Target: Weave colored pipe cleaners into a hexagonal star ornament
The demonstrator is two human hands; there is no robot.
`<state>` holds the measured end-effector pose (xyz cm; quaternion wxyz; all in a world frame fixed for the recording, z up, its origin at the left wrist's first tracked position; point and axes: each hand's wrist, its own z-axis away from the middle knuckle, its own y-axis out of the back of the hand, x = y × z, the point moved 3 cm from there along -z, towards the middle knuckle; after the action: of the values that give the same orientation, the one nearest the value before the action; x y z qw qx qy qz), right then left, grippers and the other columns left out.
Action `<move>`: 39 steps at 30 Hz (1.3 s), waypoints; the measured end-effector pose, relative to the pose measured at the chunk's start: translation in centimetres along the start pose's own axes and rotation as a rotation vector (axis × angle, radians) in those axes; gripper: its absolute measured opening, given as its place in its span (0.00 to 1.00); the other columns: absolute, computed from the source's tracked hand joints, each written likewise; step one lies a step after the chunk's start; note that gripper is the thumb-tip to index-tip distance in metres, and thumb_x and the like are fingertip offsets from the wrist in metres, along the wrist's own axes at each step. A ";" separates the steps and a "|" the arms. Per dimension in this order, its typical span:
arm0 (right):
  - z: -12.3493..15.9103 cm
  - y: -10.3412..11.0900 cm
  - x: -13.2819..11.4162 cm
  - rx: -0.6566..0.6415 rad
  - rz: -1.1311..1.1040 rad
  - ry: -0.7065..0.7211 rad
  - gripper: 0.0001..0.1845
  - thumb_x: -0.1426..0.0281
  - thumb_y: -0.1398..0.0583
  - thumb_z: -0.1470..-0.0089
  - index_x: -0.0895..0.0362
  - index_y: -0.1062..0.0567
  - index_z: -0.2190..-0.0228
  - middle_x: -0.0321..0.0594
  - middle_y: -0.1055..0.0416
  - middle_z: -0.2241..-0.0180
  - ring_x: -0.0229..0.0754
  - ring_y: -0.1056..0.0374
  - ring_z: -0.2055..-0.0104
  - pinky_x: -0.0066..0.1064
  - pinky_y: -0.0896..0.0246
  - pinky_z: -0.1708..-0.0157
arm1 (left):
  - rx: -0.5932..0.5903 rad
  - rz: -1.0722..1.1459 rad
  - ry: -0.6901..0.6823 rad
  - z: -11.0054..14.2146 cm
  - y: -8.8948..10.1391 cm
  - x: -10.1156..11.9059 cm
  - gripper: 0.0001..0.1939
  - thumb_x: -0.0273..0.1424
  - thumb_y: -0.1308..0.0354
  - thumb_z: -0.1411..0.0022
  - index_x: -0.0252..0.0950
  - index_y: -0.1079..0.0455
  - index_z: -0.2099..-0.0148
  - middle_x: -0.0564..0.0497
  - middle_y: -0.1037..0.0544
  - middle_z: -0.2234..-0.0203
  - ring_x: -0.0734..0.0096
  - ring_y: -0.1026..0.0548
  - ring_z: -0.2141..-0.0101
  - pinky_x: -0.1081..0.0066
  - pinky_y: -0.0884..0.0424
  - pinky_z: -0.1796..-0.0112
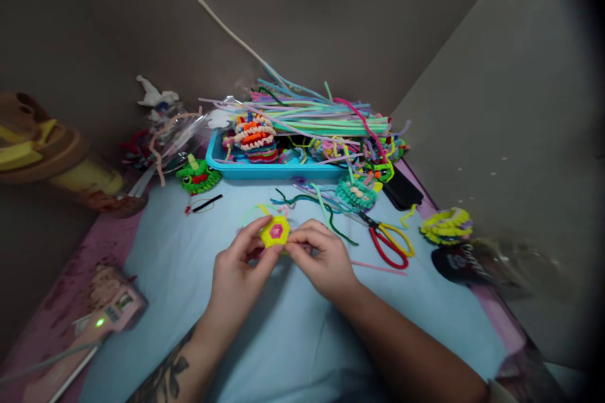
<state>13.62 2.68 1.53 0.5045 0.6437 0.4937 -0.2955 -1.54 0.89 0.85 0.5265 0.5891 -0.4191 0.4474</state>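
A small yellow hexagon of wound pipe cleaner [267, 236] with a pink centre is held above the blue cloth. My left hand [241, 258] pinches its left and lower edge between thumb and fingers. At its right edge, my right hand [324, 258] has thumb and fingertips pressed together; a pink strand seems to run through them, its end [382, 268] lying out to the right. Green and teal pipe cleaners [326, 204] are strewn just beyond my hands. Scissors [390, 242] with red and yellow handles rest to the right.
A blue tray [283, 172] at the back holds many pipe cleaners [331, 114] and finished pieces. A green fuzzy figure [198, 176] sits left of it. A pink glue gun [113, 312] with a lit green light lies at left. A phone [401, 187] and a cup [466, 264] stand right.
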 end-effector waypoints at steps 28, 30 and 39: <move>-2.2 6.0 3.8 0.246 -0.078 -0.234 0.05 0.67 0.36 0.52 0.55 0.23 0.72 0.39 0.26 0.72 0.40 0.32 0.71 0.33 0.36 0.69 | 0.297 0.533 0.236 -2.2 2.6 -0.4 0.34 0.33 0.30 0.56 0.35 0.34 0.46 0.55 0.23 0.75 0.77 0.25 0.76 0.79 0.32 0.74; -1.8 4.1 3.6 0.177 -0.367 -0.376 0.08 0.65 0.34 0.55 0.56 0.25 0.73 0.36 0.28 0.76 0.37 0.33 0.76 0.29 0.38 0.76 | 0.254 0.560 0.271 -2.0 2.0 -0.5 0.34 0.34 0.29 0.56 0.35 0.34 0.46 0.54 0.21 0.74 0.76 0.24 0.75 0.78 0.31 0.74; -1.0 0.4 2.3 0.140 -0.628 -0.439 0.09 0.67 0.32 0.61 0.56 0.26 0.77 0.34 0.27 0.80 0.37 0.31 0.76 0.28 0.34 0.75 | 0.103 0.562 0.305 -1.2 0.5 0.1 0.32 0.33 0.29 0.57 0.35 0.34 0.48 0.54 0.21 0.73 0.74 0.23 0.72 0.76 0.30 0.69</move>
<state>14.69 4.38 -0.04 0.4382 0.4154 0.5257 -0.5992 -2.13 2.06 1.11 0.4084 0.4023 -0.4584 0.6791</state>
